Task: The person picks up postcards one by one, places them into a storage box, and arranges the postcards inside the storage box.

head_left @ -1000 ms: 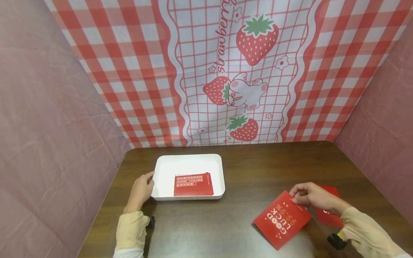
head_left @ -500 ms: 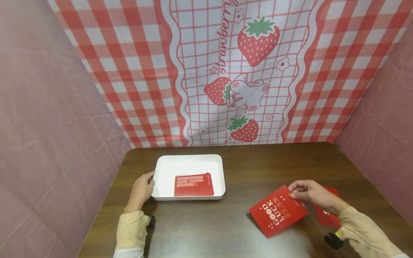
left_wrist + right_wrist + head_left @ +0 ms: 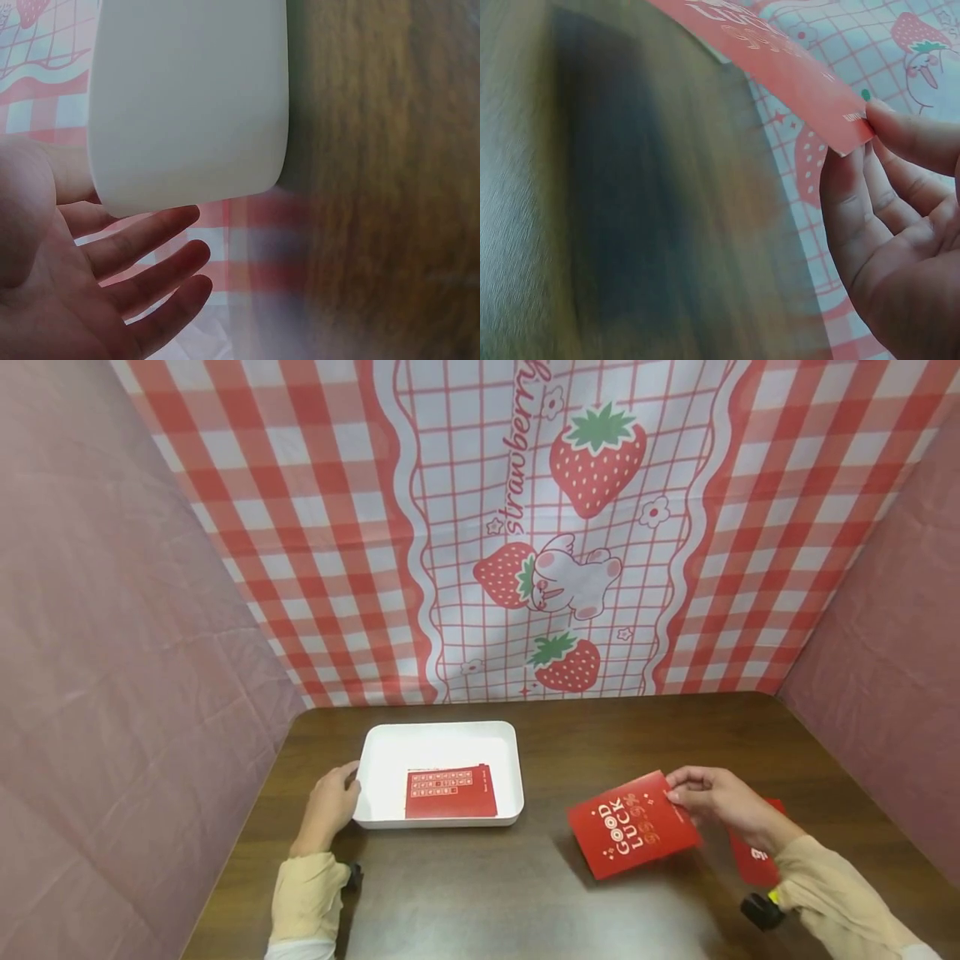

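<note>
My right hand [image 3: 712,797] pinches a red envelope [image 3: 633,827] printed "GOOD LUCK 99.9%" by one corner, between thumb and fingers. In the right wrist view the envelope [image 3: 780,71] slants up over the table, away from the palm. At the white tray's [image 3: 438,823] left end, my left hand [image 3: 328,797] rests with thumb and index finger at the rim. The left wrist view shows its other fingers [image 3: 161,281] spread loosely beside the tray's outer wall [image 3: 191,105]. Red envelopes [image 3: 453,797] with small printed squares lie in the front of the tray.
Another red envelope [image 3: 753,852] lies on the brown wooden table [image 3: 480,893], partly hidden under the right forearm. A red-and-white strawberry cloth [image 3: 480,568] hangs behind the table. Pink cloth walls [image 3: 150,652] stand on both sides.
My right hand has moved a little left and away from me, with the pinched envelope turning and rising off the table. The left hand and tray stay in place.
</note>
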Motion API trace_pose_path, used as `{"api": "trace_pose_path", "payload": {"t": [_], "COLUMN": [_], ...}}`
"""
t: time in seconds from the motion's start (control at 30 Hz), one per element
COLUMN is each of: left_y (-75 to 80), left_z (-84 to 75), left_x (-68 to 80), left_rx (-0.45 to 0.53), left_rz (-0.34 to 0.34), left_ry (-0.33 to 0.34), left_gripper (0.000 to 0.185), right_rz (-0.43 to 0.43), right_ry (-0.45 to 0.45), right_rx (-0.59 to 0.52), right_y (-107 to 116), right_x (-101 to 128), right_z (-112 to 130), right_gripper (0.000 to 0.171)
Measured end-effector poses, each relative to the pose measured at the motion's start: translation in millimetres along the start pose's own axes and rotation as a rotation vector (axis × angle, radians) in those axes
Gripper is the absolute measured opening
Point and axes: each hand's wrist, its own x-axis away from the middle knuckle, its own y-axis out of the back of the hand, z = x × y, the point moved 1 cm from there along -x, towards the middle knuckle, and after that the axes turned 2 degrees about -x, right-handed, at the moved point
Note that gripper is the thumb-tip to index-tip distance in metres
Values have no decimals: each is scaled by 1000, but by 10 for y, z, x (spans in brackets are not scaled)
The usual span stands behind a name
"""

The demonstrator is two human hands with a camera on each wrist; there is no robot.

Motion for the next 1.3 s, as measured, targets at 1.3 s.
{"api": "trace_pose_path", "payload": {"t": [1.3], "left_y": [-3], "left_z": [-14], "left_x": [7], "left_rx": [-19], "left_rz": [-6], "left_ry": [-1], "left_gripper": [46], "right_rz": [-103], "right_ry": [67], "right_rx": [-266], "right_y": [-172], "right_x": [-212], "right_z": [263], "right_gripper": [10]}}
